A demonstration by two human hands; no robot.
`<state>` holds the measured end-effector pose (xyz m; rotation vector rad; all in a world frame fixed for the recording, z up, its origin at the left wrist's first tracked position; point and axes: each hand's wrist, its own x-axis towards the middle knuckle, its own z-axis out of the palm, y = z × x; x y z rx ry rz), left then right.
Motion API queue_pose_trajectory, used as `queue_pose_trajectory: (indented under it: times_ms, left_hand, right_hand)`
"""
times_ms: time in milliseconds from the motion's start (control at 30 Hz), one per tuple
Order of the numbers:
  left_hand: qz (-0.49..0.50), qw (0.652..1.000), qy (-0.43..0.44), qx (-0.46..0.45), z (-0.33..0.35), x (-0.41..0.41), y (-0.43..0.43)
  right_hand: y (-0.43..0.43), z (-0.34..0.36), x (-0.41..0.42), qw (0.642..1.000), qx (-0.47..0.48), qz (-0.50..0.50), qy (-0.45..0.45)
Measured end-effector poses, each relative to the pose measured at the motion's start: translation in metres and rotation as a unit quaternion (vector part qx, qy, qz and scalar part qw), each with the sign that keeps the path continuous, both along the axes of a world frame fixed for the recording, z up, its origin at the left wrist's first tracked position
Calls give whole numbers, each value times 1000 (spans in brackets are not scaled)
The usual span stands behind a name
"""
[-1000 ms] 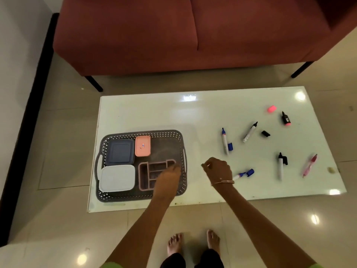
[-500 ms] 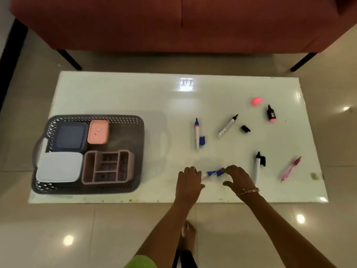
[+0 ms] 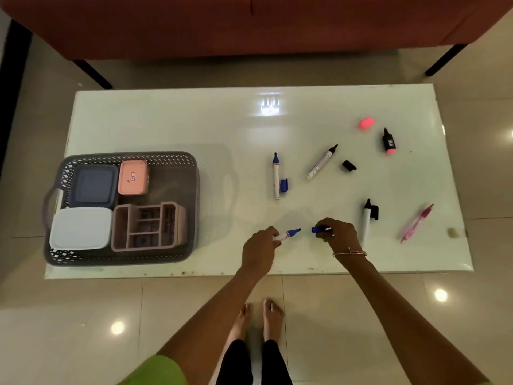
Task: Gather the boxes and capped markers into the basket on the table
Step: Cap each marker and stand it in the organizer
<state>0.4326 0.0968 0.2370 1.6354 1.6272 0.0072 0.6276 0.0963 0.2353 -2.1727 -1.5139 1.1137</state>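
Note:
My left hand [image 3: 259, 251] grips an uncapped blue marker [image 3: 288, 234], tip pointing right. My right hand [image 3: 338, 234] pinches its blue cap [image 3: 319, 229], a small gap from the tip. The grey basket [image 3: 127, 258] at the table's left holds a dark blue box [image 3: 93, 186], a pink box [image 3: 132, 177], a white box [image 3: 80, 228] and a brown divided organizer [image 3: 147, 226]. Loose on the table: a blue marker [image 3: 276, 176] with its cap [image 3: 283, 185], a black marker [image 3: 322, 162] and cap [image 3: 349, 165], another black marker [image 3: 366, 220], a pink pen [image 3: 416, 223].
A short black-and-pink highlighter [image 3: 389, 142] and its pink cap [image 3: 366, 123] lie at the far right of the white glass table [image 3: 172, 123]. A red sofa [image 3: 249, 23] stands behind the table. My bare feet [image 3: 261, 318] are on the tiled floor.
My hands moved from the basket side to the blue marker near the front edge. The left hand lifted the marker and the right hand took its cap. The view shifted right.

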Motion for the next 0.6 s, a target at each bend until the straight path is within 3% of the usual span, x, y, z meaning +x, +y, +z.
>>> queue_pose_trajectory:
  times_ms: [100, 167, 600]
  left_hand:
    - [82, 992, -87, -41, 16, -19, 3]
    - [94, 986, -127, -51, 22, -31, 4]
    - [76, 985, -154, -30, 52, -64, 7]
  right_hand:
    - [0, 19, -9, 995, -19, -29, 90]
    - [-1, 30, -17, 994, -11, -21, 104]
    - [11, 52, -57, 993, 12, 55, 107]
